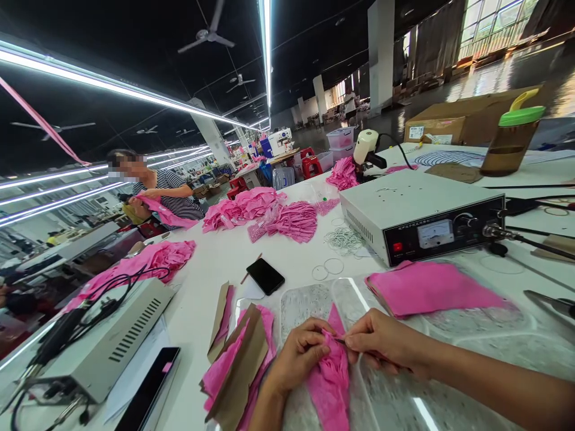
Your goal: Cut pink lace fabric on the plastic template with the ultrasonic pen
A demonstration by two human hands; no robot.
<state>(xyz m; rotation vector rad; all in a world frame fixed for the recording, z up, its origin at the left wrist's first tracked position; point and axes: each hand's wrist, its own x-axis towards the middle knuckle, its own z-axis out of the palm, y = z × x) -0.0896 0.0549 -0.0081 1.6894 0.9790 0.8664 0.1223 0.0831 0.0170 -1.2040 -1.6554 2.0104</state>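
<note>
A gathered piece of pink cloth lies in front of me over a clear plastic mat. My left hand is closed on it, thumb and fingers pinching its bunched upper part. From the other side my right hand pinches a small dark thin tool, whose tip touches the cloth; its kind is mostly hidden by my fingers. Left of my left hand stand folded brown card pieces with pink cloth between them. A flat stack of pink cloth lies beyond my right forearm.
A grey control box with a dial stands at the back right, a second metal box at the left. A black phone, pink cloth heaps and a green-lidded bottle share the table. Scissors lie far right. Another person handles pink cloth.
</note>
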